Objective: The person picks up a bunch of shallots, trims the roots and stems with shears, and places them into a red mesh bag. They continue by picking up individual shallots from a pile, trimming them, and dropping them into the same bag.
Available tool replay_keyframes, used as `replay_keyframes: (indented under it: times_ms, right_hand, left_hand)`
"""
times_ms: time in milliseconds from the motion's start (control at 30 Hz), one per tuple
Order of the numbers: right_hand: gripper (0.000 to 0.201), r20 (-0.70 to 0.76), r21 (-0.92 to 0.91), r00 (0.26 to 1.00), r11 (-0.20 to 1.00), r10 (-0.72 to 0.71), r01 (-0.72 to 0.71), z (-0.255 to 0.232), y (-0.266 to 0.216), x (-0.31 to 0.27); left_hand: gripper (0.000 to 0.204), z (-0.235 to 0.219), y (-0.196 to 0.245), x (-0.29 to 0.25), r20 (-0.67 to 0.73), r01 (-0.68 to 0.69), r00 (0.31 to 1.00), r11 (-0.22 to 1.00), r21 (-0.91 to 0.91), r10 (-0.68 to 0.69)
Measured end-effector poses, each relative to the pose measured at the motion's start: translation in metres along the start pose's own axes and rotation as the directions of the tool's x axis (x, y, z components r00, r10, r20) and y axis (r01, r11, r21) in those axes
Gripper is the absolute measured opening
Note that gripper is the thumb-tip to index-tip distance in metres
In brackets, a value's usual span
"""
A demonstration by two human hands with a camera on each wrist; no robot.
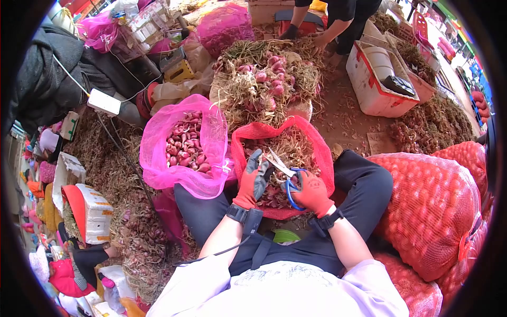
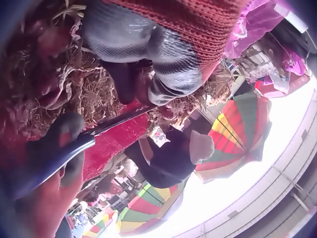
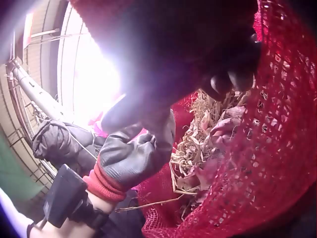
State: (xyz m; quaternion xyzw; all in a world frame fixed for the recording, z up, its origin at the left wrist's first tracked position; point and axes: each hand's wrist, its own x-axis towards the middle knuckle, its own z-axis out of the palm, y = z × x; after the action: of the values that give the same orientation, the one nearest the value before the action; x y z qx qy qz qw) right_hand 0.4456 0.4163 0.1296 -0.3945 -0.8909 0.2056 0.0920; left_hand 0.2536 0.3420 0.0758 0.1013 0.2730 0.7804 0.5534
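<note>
My left hand (image 1: 252, 182), in a red knit glove with grey coating, pinches a small reddish shallot (image 2: 142, 89), mostly hidden by the fingers. My right hand (image 1: 312, 194), in a matching glove, grips scissors (image 1: 289, 193) by their blue handles. The blades are parted and point toward the left hand; in the left wrist view one blade reaches right to the left thumb and shallot. Both hands are over a red mesh bag (image 1: 326, 153) holding dry stalks and skins. Beside it on the left, a pink mesh bag (image 1: 153, 164) contains loose trimmed shallots (image 1: 185, 145).
A heap of dried shallot bunches (image 1: 274, 79) lies just beyond the bags. Full red mesh sacks (image 1: 422, 211) crowd the right, with a white foam box (image 1: 369, 87) farther back. Another person (image 1: 340, 21) works at the far side. More stalks (image 1: 127, 211) cover the left ground.
</note>
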Motion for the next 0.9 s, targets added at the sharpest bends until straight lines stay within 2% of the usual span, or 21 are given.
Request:
replay_keyframes:
  times_ms: [33, 100, 167, 267, 300, 367, 467, 600, 667, 700, 767, 800, 867, 900]
  right_hand:
    - [0.056, 0.035, 0.005, 0.999, 1.000, 0.010, -0.010, 0.000, 0.000, 0.000]
    - [0.049, 0.109, 0.015, 0.994, 0.999, 0.031, -0.032, -0.002, 0.000, -0.001]
    - [0.045, 0.102, -0.019, 0.994, 1.000, 0.026, -0.025, 0.000, 0.004, 0.000]
    - [0.041, 0.086, -0.020, 0.996, 1.000, 0.025, -0.024, -0.003, 0.004, 0.000]
    - [0.040, 0.080, -0.014, 0.996, 1.000, 0.027, -0.026, -0.005, 0.003, 0.000]
    - [0.039, 0.099, -0.004, 0.994, 0.999, 0.049, -0.049, -0.005, 0.004, 0.000]
    - [0.038, 0.123, -0.035, 0.989, 0.996, 0.080, -0.076, -0.009, -0.002, 0.001]
    - [0.042, 0.148, 0.016, 0.985, 0.995, 0.092, -0.095, -0.003, 0.001, -0.002]
    - [0.045, 0.097, 0.093, 0.992, 0.992, 0.078, -0.088, 0.000, 0.001, -0.004]
    - [0.046, 0.072, 0.130, 0.995, 0.988, 0.073, -0.082, 0.002, 0.001, -0.005]
    - [0.048, -0.027, 0.057, 1.000, 0.998, 0.013, -0.011, 0.011, 0.008, -0.006]
    - [0.049, -0.075, 0.019, 0.997, 1.000, -0.020, 0.022, 0.013, 0.010, -0.006]
    - [0.048, -0.024, -0.021, 1.000, 1.000, 0.014, -0.015, 0.006, 0.005, -0.004]
    - [0.048, -0.001, -0.043, 0.999, 0.998, 0.034, -0.034, 0.002, 0.003, -0.003]
  left_hand:
    - [0.047, 0.000, 0.000, 0.001, 0.051, -0.010, 0.999, 1.000, 0.029, 0.009]
    - [0.051, 0.001, -0.001, 0.002, -0.004, -0.033, 0.999, 0.995, 0.096, 0.034]
    - [0.051, 0.015, 0.004, -0.002, -0.050, -0.028, 0.998, 0.993, 0.119, 0.035]
    - [0.046, -0.002, 0.006, 0.003, 0.160, -0.072, 0.985, 0.994, 0.080, 0.058]
    - [0.043, -0.004, 0.001, 0.003, 0.073, -0.052, 0.996, 0.993, 0.108, 0.044]
    - [0.038, 0.023, 0.001, -0.001, -0.102, -0.009, 0.995, 0.988, 0.156, 0.025]
    - [0.031, 0.015, 0.000, 0.002, -0.088, 0.118, 0.989, 0.993, -0.029, -0.120]
    - [0.027, 0.019, 0.003, -0.004, -0.113, 0.099, 0.990, 0.990, 0.104, -0.087]
    - [0.027, 0.023, 0.003, -0.003, -0.147, 0.089, 0.987, 0.977, 0.196, -0.060]
    - [0.027, 0.018, 0.003, -0.002, -0.104, 0.073, 0.993, 0.973, 0.219, -0.052]
    - [0.027, 0.011, 0.004, -0.001, -0.017, 0.038, 0.999, 0.964, 0.262, -0.035]
    - [0.027, 0.009, 0.003, -0.002, -0.076, 0.080, 0.995, 0.958, 0.275, -0.061]
    - [0.027, 0.020, 0.006, -0.003, -0.193, 0.170, 0.974, 0.940, 0.296, -0.115]
    - [0.027, 0.020, 0.005, -0.002, -0.193, 0.164, 0.975, 0.946, 0.281, -0.111]
